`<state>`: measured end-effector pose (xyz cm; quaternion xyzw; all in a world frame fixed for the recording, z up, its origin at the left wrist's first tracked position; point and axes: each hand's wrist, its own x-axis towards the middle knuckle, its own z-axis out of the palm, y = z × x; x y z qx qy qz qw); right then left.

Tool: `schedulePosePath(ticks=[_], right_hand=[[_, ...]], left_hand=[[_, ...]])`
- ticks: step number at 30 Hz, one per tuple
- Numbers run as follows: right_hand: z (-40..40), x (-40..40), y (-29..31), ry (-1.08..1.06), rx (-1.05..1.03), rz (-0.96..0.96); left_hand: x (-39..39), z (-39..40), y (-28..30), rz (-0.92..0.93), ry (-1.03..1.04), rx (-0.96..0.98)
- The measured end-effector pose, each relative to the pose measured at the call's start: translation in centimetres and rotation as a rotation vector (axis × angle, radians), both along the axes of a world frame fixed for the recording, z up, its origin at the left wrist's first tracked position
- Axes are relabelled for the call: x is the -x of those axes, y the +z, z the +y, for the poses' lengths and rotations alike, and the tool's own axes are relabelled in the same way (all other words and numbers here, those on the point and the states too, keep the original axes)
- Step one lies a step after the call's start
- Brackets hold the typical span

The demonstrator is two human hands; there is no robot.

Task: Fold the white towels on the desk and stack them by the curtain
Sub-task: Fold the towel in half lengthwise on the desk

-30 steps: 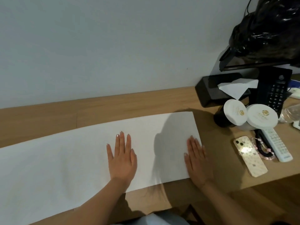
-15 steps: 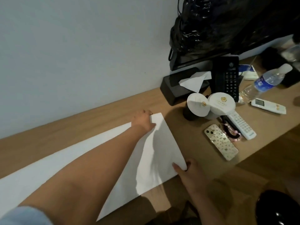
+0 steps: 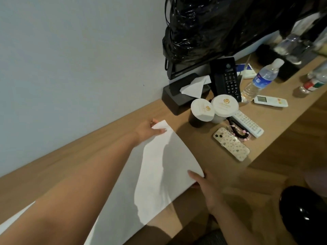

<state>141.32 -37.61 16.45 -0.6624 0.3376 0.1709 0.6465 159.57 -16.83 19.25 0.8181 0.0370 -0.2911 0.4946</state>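
A long white towel (image 3: 159, 174) lies flat along the wooden desk (image 3: 99, 138), its right end in front of me. My left hand (image 3: 148, 129) reaches across it and pinches the far right corner, which is lifted a little off the desk. My right hand (image 3: 206, 183) grips the near right corner at the desk's front edge. My left forearm hides much of the towel's left part. No curtain is in view.
Right of the towel stand two cups with white paper lids (image 3: 214, 107), a patterned phone (image 3: 231, 143), a bead bracelet (image 3: 238, 132), a white remote (image 3: 247, 123), a black tissue box (image 3: 180, 96), a desk telephone (image 3: 226, 78), a water bottle (image 3: 260, 80) and a black bag (image 3: 221, 23).
Both hands were flat on the towel a second ago. They moved to its right end, and now each pinches a corner; the far corner has lifted slightly. My view swung right.
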Motion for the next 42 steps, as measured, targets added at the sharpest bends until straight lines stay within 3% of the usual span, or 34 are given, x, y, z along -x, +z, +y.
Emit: schedulePosePath(ticks=[6, 10, 16, 23, 35, 42], right_hand=[[3.9, 2.1, 3.9, -0.094, -0.091, -0.208], [8.8, 5.1, 8.4, -0.006, 0.199, -0.492], [18.4, 11.0, 10.9, 0.253, 0.328, -0.814], [29.9, 15.9, 11.7, 0.58, 0.356, -0.994], [40.5, 22.3, 10.0, 0.968, 0.034, -0.782], [45.9, 24.1, 5.3, 1.328, 0.114, -0.717]], left_hand=[[3.0, 6.1, 5.6, -0.104, -0.047, 0.27], [6.8, 12.2, 7.9, -0.107, 0.012, 0.427], [13.7, 24.5, 9.7, -0.296, 0.007, 0.248], [22.4, 36.2, 11.0, -0.379, 0.187, 0.184], [36.9, 47.0, 8.8, -0.346, 0.627, 0.223], [43.1, 48.4, 2.5, -0.2, 1.024, 0.211]])
